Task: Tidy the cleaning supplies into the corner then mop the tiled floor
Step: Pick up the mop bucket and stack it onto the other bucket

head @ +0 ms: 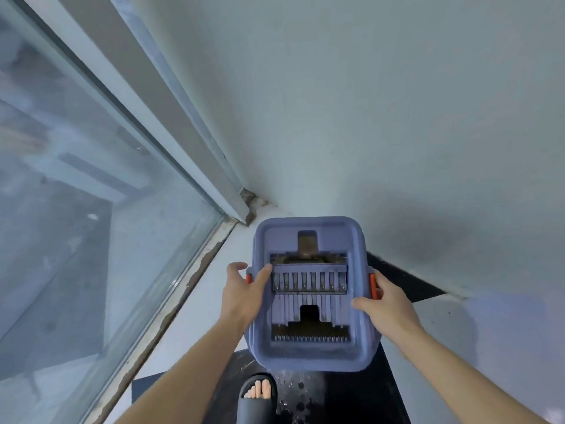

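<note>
While both hands clasp opposite rims, left hand (244, 290) and right hand (383, 307), holding mop bucket (308, 293) close to the corner (250, 206): risks slopping dirty water if tilted.

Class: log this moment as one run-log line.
left hand: on mop bucket | right hand: on bucket | place: corner by glass door

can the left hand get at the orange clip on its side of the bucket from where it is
Probably yes: the left hand already rests on the bucket rim, right over the orange clip, with nothing between them.
</note>
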Demonstrator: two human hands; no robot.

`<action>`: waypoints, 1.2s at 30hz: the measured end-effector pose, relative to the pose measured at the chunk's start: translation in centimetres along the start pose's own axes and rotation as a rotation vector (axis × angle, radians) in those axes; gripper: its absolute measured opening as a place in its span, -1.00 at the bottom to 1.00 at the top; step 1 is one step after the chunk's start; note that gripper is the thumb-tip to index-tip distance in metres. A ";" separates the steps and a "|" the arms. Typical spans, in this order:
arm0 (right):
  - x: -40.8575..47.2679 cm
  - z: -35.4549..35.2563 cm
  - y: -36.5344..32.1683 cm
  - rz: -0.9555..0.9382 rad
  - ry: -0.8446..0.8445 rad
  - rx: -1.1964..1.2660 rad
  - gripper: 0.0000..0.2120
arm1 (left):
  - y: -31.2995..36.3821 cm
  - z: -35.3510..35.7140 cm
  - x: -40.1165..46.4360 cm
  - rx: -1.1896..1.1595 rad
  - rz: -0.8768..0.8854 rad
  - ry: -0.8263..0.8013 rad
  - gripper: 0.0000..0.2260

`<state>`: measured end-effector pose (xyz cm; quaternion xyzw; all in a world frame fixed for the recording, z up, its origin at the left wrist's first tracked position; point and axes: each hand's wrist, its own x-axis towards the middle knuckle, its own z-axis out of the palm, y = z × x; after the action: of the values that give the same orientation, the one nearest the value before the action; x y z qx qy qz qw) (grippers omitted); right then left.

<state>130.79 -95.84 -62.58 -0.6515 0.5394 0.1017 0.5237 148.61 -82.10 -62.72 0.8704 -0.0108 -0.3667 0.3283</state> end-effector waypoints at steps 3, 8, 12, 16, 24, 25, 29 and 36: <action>1.6 2.8 -1.9 0.014 0.041 0.052 -0.57 | 1.1 -2.1 3.8 0.042 0.059 -0.033 -0.60; 5.2 6.6 -4.4 0.057 0.101 0.190 -0.67 | 2.6 -4.3 11.1 0.060 0.149 -0.097 -0.58; 7.1 9.1 -6.1 0.073 0.128 0.250 -0.68 | 3.6 -5.8 15.1 0.073 0.194 -0.117 -0.53; 8.6 10.7 -7.8 0.063 0.178 0.254 -0.70 | 4.2 -7.0 17.7 0.008 0.191 -0.133 -0.56; 10.3 10.7 -9.4 0.088 0.284 0.268 -0.70 | 6.0 -6.8 20.5 -0.043 0.232 -0.175 -0.68; 10.4 10.7 -9.5 0.085 0.289 0.275 -0.69 | 6.2 -6.7 20.6 -0.039 0.242 -0.176 -0.68; 10.5 10.5 -9.7 0.065 0.274 0.273 -0.69 | 6.5 -6.9 21.2 -0.009 0.247 -0.179 -0.66; 10.3 10.3 -9.8 0.040 0.239 0.135 -0.56 | 6.5 -6.7 20.6 0.042 0.212 -0.171 -0.62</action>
<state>147.22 -95.10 -68.58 -0.6114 0.6162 -0.0028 0.4965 169.46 -88.80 -68.48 0.8366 -0.1381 -0.4027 0.3448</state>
